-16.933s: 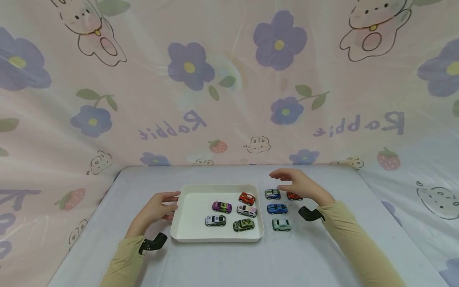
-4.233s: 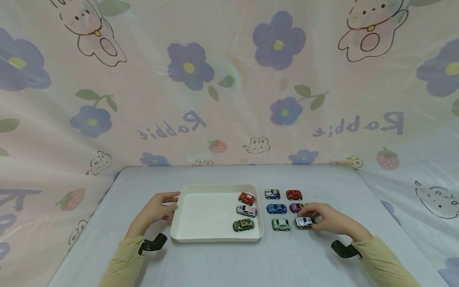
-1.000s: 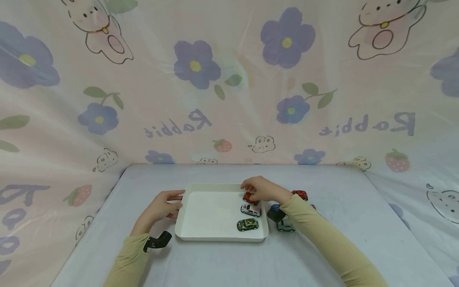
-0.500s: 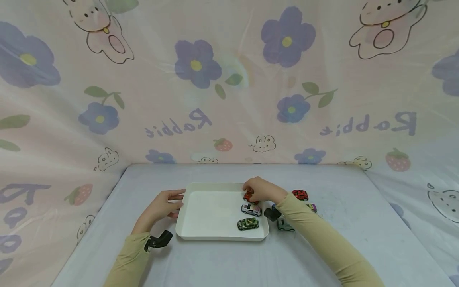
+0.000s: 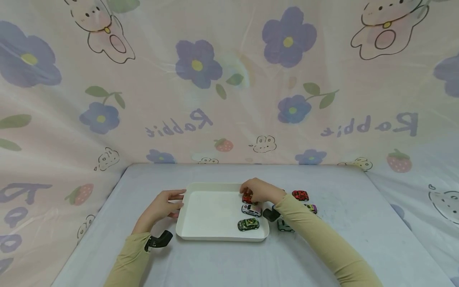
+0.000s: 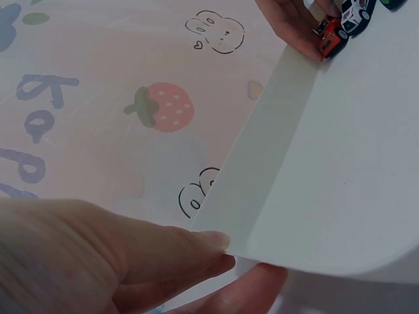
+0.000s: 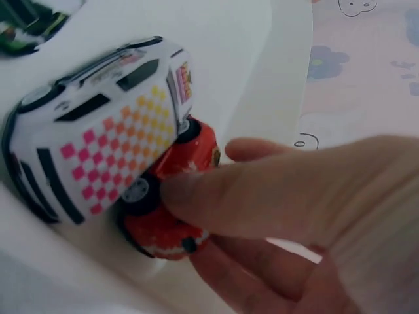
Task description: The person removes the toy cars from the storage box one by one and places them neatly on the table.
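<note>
My right hand [image 5: 263, 190] is at the far right corner of the white tray [image 5: 201, 238], pinching a red toy car [image 7: 171, 229] between thumb and fingers. The red car sits low against the white toy car [image 7: 111, 137] with a pink-and-yellow checker roof. Nearer the tray's front lies a green camouflage toy car [image 5: 248, 224]. My left hand [image 5: 157, 210] touches the tray's left edge with fairly straight fingers; its fingertips meet the rim in the left wrist view.
On the table right of the tray stand a red spotted toy car [image 5: 300, 195], a purple one [image 5: 312, 208] and a pale green one [image 5: 285, 225]. The right sleeve [image 5: 322, 243] covers others. A patterned cloth [image 5: 229, 99] hangs behind the table.
Purple and silver cars left the tray for the table at right. My right hand then came back to the tray and took hold of the red car. My left hand stays at the tray.
</note>
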### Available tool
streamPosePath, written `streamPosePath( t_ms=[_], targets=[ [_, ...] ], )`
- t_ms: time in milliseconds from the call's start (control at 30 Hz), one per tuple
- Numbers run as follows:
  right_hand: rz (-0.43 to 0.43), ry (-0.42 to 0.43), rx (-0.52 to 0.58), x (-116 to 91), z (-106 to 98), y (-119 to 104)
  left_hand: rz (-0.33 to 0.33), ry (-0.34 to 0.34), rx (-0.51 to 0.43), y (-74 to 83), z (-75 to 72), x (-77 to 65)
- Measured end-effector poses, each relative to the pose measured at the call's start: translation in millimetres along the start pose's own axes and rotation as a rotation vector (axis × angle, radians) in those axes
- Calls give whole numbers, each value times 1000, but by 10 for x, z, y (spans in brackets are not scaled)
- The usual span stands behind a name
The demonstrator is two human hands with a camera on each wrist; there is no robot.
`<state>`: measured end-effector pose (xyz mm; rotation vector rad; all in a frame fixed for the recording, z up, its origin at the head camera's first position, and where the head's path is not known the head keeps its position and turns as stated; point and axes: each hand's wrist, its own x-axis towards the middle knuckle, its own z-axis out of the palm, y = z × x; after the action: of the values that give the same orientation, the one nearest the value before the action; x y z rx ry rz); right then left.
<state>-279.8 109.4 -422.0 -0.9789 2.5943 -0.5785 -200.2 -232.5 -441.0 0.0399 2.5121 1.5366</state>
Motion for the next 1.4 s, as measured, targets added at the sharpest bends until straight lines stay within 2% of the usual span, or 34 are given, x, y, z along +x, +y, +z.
streamPosePath(
  t_ms=[233, 767, 1167, 1400],
  targets=[
    [-58, -1, 16, -27, -15, -7, -4, 3, 3, 1, 7, 6],
    [1, 4, 15, -28, 8, 42, -13, 3, -5, 13, -1, -5],
    [-61, 3, 22, -49, -32, 84, 0, -19, 0, 37, -7, -16],
    [-116, 13, 38, -129, -148, 91, -17, 1, -2, 30, 1, -1]
  ],
)
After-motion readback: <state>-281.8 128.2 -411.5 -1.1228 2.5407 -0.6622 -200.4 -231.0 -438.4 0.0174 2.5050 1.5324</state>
